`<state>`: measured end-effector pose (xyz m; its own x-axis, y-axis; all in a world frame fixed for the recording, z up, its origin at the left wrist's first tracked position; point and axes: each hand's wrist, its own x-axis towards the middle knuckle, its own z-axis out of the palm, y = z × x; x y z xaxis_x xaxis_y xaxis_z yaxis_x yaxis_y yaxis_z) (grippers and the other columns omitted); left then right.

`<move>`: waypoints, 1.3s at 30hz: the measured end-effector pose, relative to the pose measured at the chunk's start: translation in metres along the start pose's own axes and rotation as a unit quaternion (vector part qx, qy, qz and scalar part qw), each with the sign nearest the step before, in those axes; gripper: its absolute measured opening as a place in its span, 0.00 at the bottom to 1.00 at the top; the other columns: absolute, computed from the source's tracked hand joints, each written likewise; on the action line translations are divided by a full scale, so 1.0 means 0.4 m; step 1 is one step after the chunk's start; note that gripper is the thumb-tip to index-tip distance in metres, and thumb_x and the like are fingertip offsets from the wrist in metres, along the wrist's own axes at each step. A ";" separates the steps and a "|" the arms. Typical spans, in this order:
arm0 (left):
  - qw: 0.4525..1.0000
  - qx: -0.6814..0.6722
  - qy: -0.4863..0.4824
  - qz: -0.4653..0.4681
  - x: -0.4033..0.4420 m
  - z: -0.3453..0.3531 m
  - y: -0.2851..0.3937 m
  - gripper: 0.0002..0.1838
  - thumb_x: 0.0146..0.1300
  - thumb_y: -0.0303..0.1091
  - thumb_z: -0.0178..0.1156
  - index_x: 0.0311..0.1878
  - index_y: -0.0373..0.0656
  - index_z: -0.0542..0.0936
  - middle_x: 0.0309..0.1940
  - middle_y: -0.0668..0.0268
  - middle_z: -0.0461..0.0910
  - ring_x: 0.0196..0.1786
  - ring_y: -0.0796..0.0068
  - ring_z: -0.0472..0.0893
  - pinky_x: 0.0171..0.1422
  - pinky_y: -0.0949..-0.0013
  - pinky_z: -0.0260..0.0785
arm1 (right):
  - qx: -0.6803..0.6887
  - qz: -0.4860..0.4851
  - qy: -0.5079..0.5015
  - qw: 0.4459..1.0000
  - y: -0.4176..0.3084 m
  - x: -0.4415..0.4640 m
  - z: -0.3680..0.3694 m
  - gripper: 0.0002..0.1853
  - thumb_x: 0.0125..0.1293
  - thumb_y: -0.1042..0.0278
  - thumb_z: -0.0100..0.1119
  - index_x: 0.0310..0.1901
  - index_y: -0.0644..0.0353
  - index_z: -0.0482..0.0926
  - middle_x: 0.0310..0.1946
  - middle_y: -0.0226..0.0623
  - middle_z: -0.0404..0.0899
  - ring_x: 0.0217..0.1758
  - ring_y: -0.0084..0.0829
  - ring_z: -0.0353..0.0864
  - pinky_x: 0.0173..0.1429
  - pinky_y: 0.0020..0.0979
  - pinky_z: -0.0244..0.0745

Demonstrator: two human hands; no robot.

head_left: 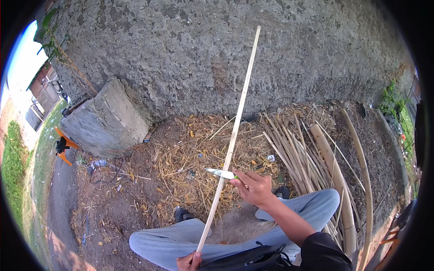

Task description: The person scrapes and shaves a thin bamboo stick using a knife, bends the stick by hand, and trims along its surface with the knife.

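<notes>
My right hand (254, 186) is closed around the green handle of a knife (219, 173). Its pale blade points left and lies across a long, thin bamboo strip (239, 110), touching or nearly touching it. The strip slants up and away from my lap toward the wall. Down at my left thigh, my left hand (189, 261) grips the strip's near end; part of that hand is cut off by the bottom edge of the view.
Split bamboo strips (294, 151) lie in a pile at the right, beside thicker bamboo poles (337, 174). A concrete block (106, 117) stands at the left against a rough wall (194, 58). Shavings and dry leaves (181, 153) cover the ground before my crossed legs.
</notes>
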<state>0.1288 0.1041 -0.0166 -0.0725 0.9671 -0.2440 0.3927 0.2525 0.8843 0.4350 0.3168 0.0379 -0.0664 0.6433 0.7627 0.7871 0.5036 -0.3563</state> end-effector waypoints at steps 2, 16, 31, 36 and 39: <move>1.000 0.021 0.002 0.006 -0.004 -0.003 0.010 0.23 0.76 0.46 0.55 0.25 0.43 0.74 0.17 0.73 0.65 0.24 0.83 0.64 0.28 0.70 0.59 | -0.027 -0.009 0.016 0.999 0.001 0.003 0.000 0.14 0.65 0.55 0.70 0.48 0.52 0.87 0.18 0.25 0.74 0.12 0.24 0.68 0.14 0.30 0.59; 0.981 0.112 0.052 0.147 -0.026 -0.005 -0.065 0.21 0.76 0.45 0.55 0.29 0.41 0.78 0.18 0.67 0.70 0.23 0.73 0.68 0.30 0.64 0.64 | -0.041 -0.010 0.010 0.999 0.023 -0.016 0.020 0.15 0.64 0.54 0.70 0.49 0.50 0.87 0.18 0.24 0.73 0.12 0.24 0.69 0.15 0.31 0.60; 0.992 0.097 0.014 0.080 -0.042 -0.021 -0.032 0.19 0.76 0.44 0.55 0.36 0.39 0.84 0.20 0.64 0.78 0.24 0.73 0.75 0.32 0.65 0.69 | -0.036 -0.014 0.011 0.999 0.001 0.006 -0.011 0.15 0.64 0.54 0.70 0.49 0.51 0.87 0.18 0.24 0.73 0.11 0.24 0.67 0.13 0.31 0.58; 0.982 0.173 0.010 0.078 -0.043 -0.027 -0.039 0.19 0.76 0.44 0.54 0.37 0.40 0.85 0.23 0.58 0.82 0.27 0.65 0.82 0.35 0.61 0.73 | -0.037 -0.031 0.033 0.998 0.014 0.013 -0.001 0.15 0.64 0.54 0.69 0.49 0.50 0.87 0.17 0.23 0.72 0.10 0.23 0.67 0.14 0.30 0.57; 0.982 0.180 0.006 0.063 -0.042 -0.024 -0.035 0.19 0.76 0.44 0.54 0.37 0.40 0.85 0.24 0.57 0.82 0.28 0.62 0.83 0.36 0.61 0.73 | -0.044 0.002 0.023 0.999 0.020 0.007 0.015 0.14 0.65 0.54 0.69 0.48 0.50 0.88 0.16 0.23 0.71 0.11 0.24 0.67 0.14 0.31 0.57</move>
<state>0.1156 0.0848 -0.0211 -0.0130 0.9909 -0.1343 0.6973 0.1052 0.7090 0.4375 0.3261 0.0339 -0.0373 0.6171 0.7860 0.8382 0.4475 -0.3116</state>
